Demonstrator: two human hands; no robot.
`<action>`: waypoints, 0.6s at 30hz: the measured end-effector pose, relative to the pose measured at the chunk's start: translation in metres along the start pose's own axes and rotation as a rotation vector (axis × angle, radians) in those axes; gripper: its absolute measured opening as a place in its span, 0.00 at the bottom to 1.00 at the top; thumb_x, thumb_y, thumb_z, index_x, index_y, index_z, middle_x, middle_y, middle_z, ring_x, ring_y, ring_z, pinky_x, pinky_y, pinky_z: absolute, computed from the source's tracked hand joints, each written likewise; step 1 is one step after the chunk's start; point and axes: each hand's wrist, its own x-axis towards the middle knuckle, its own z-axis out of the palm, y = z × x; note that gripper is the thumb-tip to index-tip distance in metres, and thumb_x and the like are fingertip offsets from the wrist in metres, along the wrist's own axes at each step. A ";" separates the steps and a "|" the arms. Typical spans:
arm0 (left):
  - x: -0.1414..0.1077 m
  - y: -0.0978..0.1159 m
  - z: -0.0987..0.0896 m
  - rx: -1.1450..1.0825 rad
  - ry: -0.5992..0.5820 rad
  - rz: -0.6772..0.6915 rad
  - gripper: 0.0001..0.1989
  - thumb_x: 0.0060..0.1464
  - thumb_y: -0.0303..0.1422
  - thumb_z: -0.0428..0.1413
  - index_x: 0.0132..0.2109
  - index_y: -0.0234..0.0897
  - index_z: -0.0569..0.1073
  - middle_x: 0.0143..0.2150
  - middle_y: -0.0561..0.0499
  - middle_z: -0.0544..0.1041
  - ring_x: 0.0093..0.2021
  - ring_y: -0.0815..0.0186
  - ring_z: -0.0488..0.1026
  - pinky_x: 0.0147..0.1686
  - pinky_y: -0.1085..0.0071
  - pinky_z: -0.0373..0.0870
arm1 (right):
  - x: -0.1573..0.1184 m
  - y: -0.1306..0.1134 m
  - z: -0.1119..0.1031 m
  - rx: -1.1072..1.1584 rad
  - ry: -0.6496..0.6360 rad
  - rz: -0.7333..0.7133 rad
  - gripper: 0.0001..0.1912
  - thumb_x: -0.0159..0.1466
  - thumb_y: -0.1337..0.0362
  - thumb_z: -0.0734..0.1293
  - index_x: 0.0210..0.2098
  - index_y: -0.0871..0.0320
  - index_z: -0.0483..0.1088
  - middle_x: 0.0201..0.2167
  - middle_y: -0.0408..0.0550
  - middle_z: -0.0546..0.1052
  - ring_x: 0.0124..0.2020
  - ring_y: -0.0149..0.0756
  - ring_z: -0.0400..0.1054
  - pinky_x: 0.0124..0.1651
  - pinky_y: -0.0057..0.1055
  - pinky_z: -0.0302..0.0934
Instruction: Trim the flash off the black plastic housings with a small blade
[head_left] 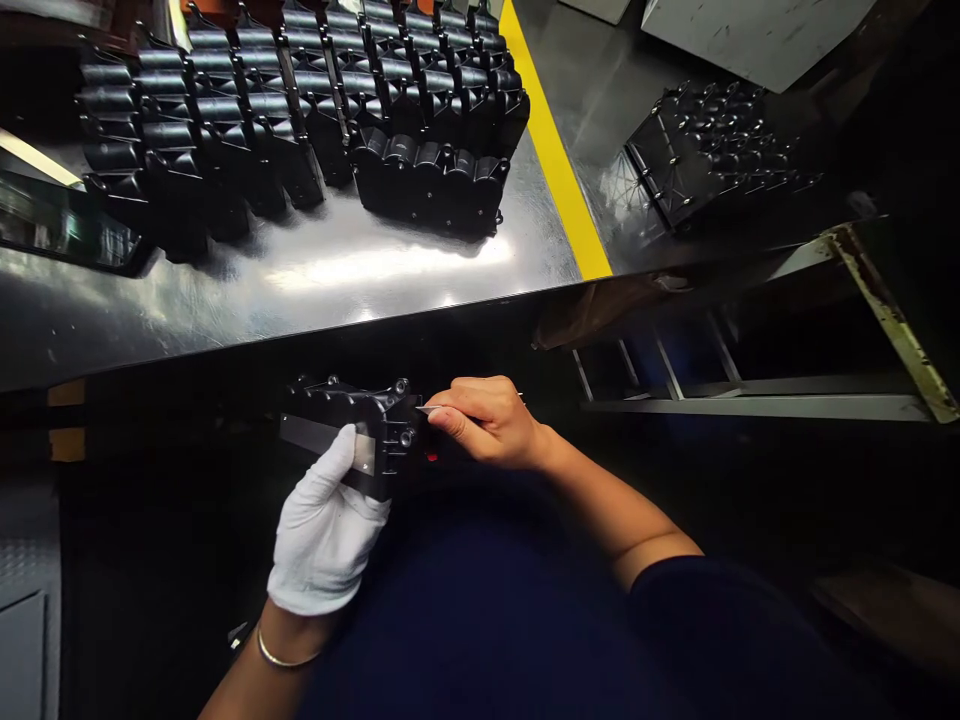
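Observation:
My left hand (326,540), in a white glove, grips a black ribbed housing (322,405) in front of my body, thumb on its flat metal strip (300,437). Bare and closed, my right hand (487,420) pinches a small thin blade-like tool (427,409) between thumb and forefinger. The tool's tip is beside the housing's right end; whether they touch is too small to tell. Most of the tool is hidden inside my fist.
Many similar black housings (427,190) stand in rows on the shiny metal table (375,265). A yellow stripe (559,150) crosses the tabletop, with more black parts (697,150) to its right. A metal rack (750,405) is below the table at the right.

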 end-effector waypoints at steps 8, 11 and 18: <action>-0.015 -0.006 -0.009 -0.022 0.133 -0.128 0.24 0.63 0.16 0.40 0.33 0.39 0.76 0.22 0.56 0.79 0.22 0.74 0.78 0.32 0.85 0.77 | -0.004 0.028 0.002 -0.016 0.209 0.244 0.19 0.71 0.57 0.62 0.31 0.60 0.78 0.28 0.49 0.80 0.30 0.32 0.75 0.34 0.27 0.68; -0.009 -0.001 -0.008 -0.095 0.081 -0.080 0.22 0.66 0.20 0.41 0.39 0.40 0.78 0.29 0.55 0.82 0.28 0.75 0.80 0.39 0.84 0.77 | -0.007 0.017 0.001 0.046 0.160 0.140 0.16 0.71 0.60 0.62 0.33 0.61 0.78 0.26 0.48 0.79 0.26 0.29 0.72 0.31 0.26 0.66; -0.001 -0.003 -0.004 0.021 -0.041 0.006 0.25 0.68 0.23 0.36 0.60 0.39 0.72 0.34 0.52 0.84 0.32 0.72 0.82 0.40 0.85 0.76 | -0.004 -0.002 0.008 0.038 0.136 -0.036 0.16 0.71 0.63 0.63 0.32 0.66 0.77 0.23 0.49 0.77 0.22 0.26 0.66 0.26 0.24 0.62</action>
